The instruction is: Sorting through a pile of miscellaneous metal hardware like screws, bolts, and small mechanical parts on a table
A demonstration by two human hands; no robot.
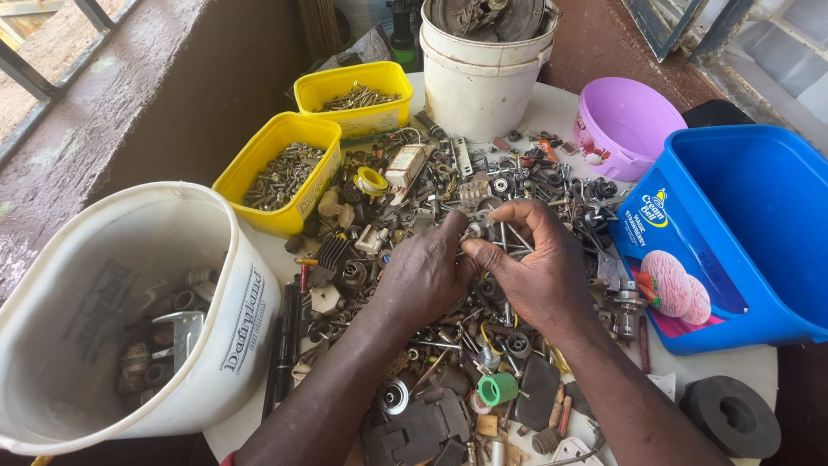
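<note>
Nearest the camera, both forearms reach up from the lower edge over a round white worktop [733,367] heaped with mixed metal scrap [431,259]: screws, washers, bearings, springs and small machine parts. Above the middle of the heap the left hand [423,276] and the right hand [539,267] meet. Their fingers [509,211] are curled inward and pressed together around a small silvery metal part [476,229], pinched between the fingertips of both hands. It looks round and shiny, like a little bearing or nut, though most of it is hidden, so its exact kind is unclear.

A green plastic cap [498,388] lies just below the hands, beside dark flat pieces. To the left stands a large white bucket [103,250] with some metal parts inside. Behind it sit two yellow tubs [280,173] holding screws and bolts. A white pail [479,78] stands at the far edge, a lilac tub [625,125] beside it, and a blue ice-cream tub [733,233] on the right. A black rubber ring [730,416] lies at the worktop's near right edge.
</note>
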